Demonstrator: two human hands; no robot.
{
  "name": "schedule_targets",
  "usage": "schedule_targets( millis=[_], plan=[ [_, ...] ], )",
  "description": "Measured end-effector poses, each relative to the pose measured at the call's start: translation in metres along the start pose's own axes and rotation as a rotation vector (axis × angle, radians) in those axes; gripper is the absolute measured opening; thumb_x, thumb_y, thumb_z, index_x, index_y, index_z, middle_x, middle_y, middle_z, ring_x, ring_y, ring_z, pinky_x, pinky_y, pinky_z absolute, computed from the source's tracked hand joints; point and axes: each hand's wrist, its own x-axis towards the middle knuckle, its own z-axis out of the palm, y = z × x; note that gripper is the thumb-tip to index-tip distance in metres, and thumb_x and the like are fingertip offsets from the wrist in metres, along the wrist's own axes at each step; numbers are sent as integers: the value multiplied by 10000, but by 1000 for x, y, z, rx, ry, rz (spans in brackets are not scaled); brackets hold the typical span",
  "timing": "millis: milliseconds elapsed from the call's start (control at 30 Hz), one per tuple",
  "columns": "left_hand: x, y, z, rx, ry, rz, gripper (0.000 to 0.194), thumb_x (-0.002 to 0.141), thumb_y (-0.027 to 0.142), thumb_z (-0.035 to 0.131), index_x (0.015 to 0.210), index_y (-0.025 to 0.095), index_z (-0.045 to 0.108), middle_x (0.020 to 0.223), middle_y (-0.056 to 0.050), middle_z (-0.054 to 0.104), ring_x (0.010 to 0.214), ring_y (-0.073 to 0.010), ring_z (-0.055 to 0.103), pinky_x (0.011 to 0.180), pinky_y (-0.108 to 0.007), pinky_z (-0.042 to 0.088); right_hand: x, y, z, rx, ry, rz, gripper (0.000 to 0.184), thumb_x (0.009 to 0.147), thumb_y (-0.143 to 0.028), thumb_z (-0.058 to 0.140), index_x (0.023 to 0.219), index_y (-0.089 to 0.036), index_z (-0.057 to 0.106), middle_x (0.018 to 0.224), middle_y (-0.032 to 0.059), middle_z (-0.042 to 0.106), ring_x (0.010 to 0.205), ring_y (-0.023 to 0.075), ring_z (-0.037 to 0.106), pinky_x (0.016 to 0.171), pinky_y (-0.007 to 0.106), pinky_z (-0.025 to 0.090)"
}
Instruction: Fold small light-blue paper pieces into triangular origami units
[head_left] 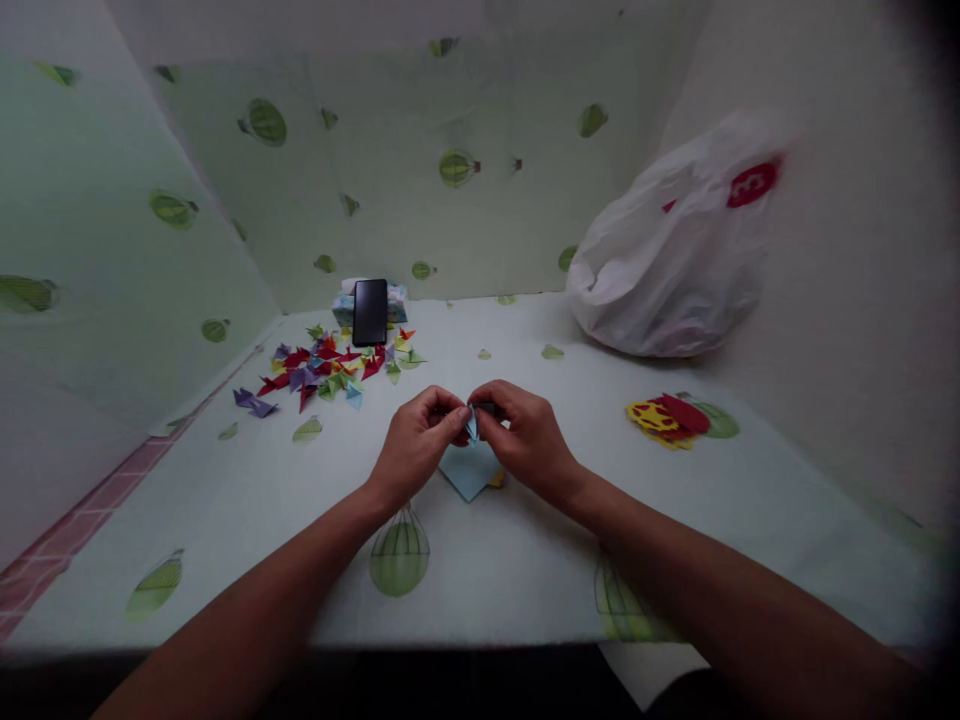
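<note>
Folding seems the step in hand: in the head view, the left hand (427, 428) and right hand (523, 428) pinch a blue paper piece (472, 424) above a blue sheet (469, 478), at the near centre; next, careful creasing seems called for.

Small folded blue paper (472, 425) between left grip (418, 432) and right grip (526, 432), above light-blue sheet (469, 478).
</note>
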Motion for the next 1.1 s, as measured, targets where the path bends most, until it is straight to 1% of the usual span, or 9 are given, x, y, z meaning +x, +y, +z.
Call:
schedule_targets(
  millis=[167,300,433,600,767,933,1100],
  plan=[
    [2,-3,0,-42,17,-30,190,779,304,737,827,165,617,759,3,621,661,-119,600,654,-265,487,1,0,-2,116,-4,130,119,812,-131,532,853,-198,622,743,10,635,661,144,555,636,278,422],
    [3,-4,-1,-28,21,-37,206,744,270,761,860,164,626,805,-2,627,699,-113,587,666,-252,464,3,-1,-2,233,6,230,60,805,-169,562,810,-190,618,705,4,621,650,141,563,620,271,441],
    [2,-3,0,-41,-9,-57,217,766,303,752,881,156,643,828,-24,648,721,-128,597,685,-266,472,4,-1,-3,282,-2,249,38,802,-194,582,776,-194,610,695,4,628,653,143,579,617,271,457],
    [2,-3,1,-75,-30,-59,250,827,380,696,891,140,669,831,-50,673,716,-140,605,715,-296,501,4,-1,-3,308,-14,260,47,816,-204,582,777,-190,604,673,-2,622,616,132,582,596,264,462],
    [2,-2,1,-67,-6,-73,245,780,346,750,881,135,676,809,-39,675,720,-133,604,689,-268,480,4,1,-3,328,-9,255,29,805,-184,593,791,-180,618,689,-4,626,638,127,594,615,260,474],
    [2,-2,1,-57,0,-88,251,774,344,753,874,128,673,805,-42,683,723,-134,608,676,-262,477,4,4,-1,443,-18,287,48,811,-199,605,794,-163,632,693,0,630,629,127,606,615,267,488],
    [2,-2,1,-85,65,-90,220,765,324,749,824,131,663,755,-15,652,655,-114,590,636,-256,479,3,3,0,659,-32,336,137,879,-284,603,832,-159,634,707,3,637,644,131,628,662,291,520]
  ],
)
